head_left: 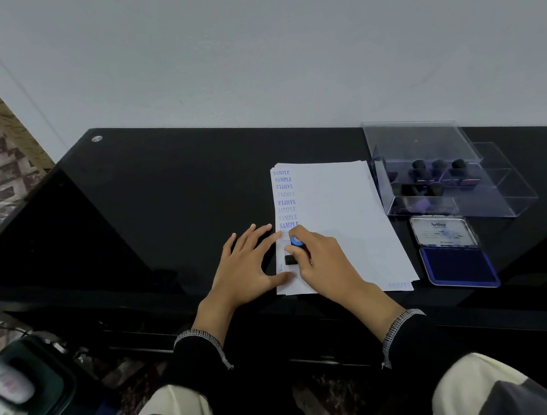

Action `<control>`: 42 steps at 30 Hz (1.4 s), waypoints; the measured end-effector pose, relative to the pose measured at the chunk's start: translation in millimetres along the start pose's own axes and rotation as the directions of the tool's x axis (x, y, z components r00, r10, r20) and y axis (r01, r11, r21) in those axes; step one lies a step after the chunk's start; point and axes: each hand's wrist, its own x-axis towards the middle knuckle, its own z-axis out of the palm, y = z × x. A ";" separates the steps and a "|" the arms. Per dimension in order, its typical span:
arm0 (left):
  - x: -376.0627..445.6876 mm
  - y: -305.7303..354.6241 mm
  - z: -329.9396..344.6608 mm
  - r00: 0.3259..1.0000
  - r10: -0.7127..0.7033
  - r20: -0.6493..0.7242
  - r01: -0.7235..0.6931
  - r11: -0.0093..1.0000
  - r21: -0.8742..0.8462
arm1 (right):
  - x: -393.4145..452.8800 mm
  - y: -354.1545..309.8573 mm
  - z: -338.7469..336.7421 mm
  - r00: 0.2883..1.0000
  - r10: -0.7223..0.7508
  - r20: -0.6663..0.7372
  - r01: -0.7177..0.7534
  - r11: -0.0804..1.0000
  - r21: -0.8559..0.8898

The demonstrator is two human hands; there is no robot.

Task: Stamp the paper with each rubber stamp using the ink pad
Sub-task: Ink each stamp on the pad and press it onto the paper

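Nearest, on the black glass counter (167,192): left hand (248,265), fingers straight and spread, pressing flat on the near left edge of the paper (342,219). Just beside it, right hand (323,256), fingers curled tight round a rubber stamp (293,251), base down on the sheet.

Stamp: small, light, rigid by the look of it; black block at the foot, blue-capped knob on top. Best gripped by that knob, pushed straight down, lifted cleanly to avoid smearing. Paper: thin, floppy, probably quick to slide on glass, hence worth pinning.

Up the left margin, a column of blue SAMPLE marks, some bold, some faint, some crooked.

Right of the sheet, open ink pad (458,265), blue face up, lid tipped back. Farther still, clear plastic box (429,140) holding more dark-handled stamps, number hard to tell.
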 end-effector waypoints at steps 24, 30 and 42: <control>0.4 0.2 0.2 1.000 -0.004 -0.001 0.004 1.000 -0.008 | -10.9 -0.2 2.5 1.000 -0.006 -0.006 0.006 1.000 -0.029; 0.5 -0.4 0.9 1.000 0.001 -0.008 -0.001 1.000 -0.006 | -1.3 -0.6 -0.9 1.000 -0.008 0.016 0.008 1.000 -0.002; 0.8 -1.6 -0.5 1.000 0.008 0.012 -0.008 1.000 0.007 | 7.1 -0.2 -14.3 0.991 0.118 0.056 -0.123 0.987 0.107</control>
